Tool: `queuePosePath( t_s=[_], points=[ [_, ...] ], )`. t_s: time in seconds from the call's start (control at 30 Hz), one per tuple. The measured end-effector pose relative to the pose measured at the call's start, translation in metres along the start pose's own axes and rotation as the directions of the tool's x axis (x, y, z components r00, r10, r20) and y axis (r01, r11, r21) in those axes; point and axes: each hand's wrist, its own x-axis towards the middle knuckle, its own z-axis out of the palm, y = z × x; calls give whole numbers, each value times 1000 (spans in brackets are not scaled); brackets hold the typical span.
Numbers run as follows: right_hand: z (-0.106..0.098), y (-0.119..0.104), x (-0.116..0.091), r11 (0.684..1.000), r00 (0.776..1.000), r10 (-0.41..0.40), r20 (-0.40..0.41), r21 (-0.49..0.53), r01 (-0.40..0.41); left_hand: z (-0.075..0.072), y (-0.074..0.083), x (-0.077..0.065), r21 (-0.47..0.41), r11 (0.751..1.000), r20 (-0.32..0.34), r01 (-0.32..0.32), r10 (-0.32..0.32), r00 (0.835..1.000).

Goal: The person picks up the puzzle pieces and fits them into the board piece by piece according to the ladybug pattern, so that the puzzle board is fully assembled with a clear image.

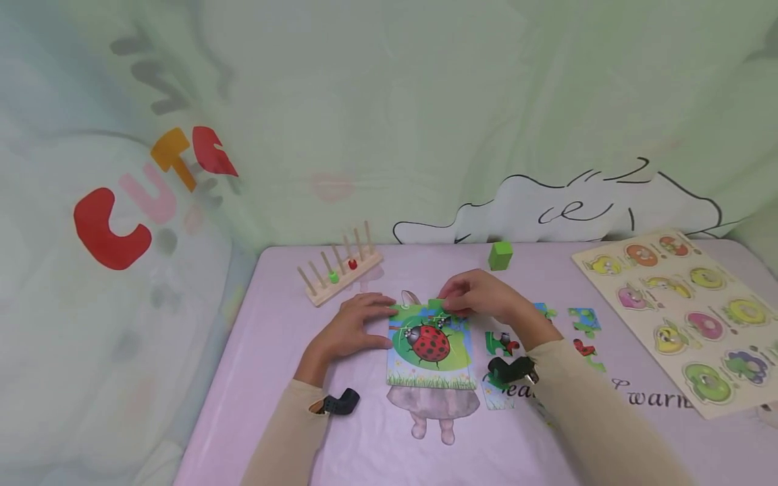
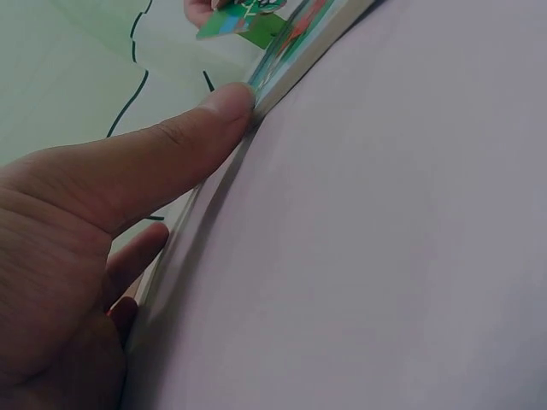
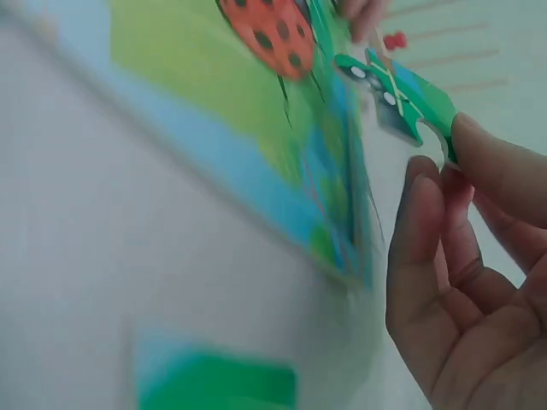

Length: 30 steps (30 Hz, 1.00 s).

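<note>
The ladybug puzzle board (image 1: pixel 428 347) lies on the table, with a big red, black-spotted ladybug on green. My left hand (image 1: pixel 358 324) rests at its left side with fingers extended; in the left wrist view the thumb (image 2: pixel 192 141) touches the board's edge. Between thumb and fingers, my right hand (image 1: pixel 480 295) pinches a puzzle piece (image 3: pixel 406 98) just over the board's upper right part. That piece is green and blue with dark, white-dotted shapes and a rounded notch. Loose pieces lie right of the board, among them a ladybug-patterned one (image 1: pixel 500 343), partly behind the right wrist.
A wooden peg stand (image 1: pixel 343 278) with a green and a red bead is behind the left hand. A green block (image 1: pixel 500 256) stands at the back. On the right lies a wooden fruit board (image 1: pixel 668 297). Another loose piece (image 1: pixel 585 320) lies between it and the right arm.
</note>
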Motion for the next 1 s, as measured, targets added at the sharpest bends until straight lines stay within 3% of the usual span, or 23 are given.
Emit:
queuePosePath(
  t_s=[0.23, 0.33, 0.53, 0.73, 1.0],
  points=[
    [26, -4, 14, 996, 999, 46, 1, 75, -46, -1, 0, -1, 0, 1000, -11, -16, 16, 1000],
    [35, -8, 18, 996, 998, 60, -31, 61, -58, -1, 0, -1, 0, 1000, -12, -16, 16, 1000],
    [50, -13, 25, 994, 989, 53, -136, -90, -66, 0, 1, -1, -5, 1000, -8, -9, 9, 1000],
    [60, -15, 30, 963, 971, 34, -236, -254, -95, 0, 1, -2, 2, 1000, -15, -2, 2, 1000],
    [64, -23, 28, 937, 959, 45, -280, -320, -137, -1, 3, -1, 12, 1000, -15, -22, 22, 1000]
  ],
)
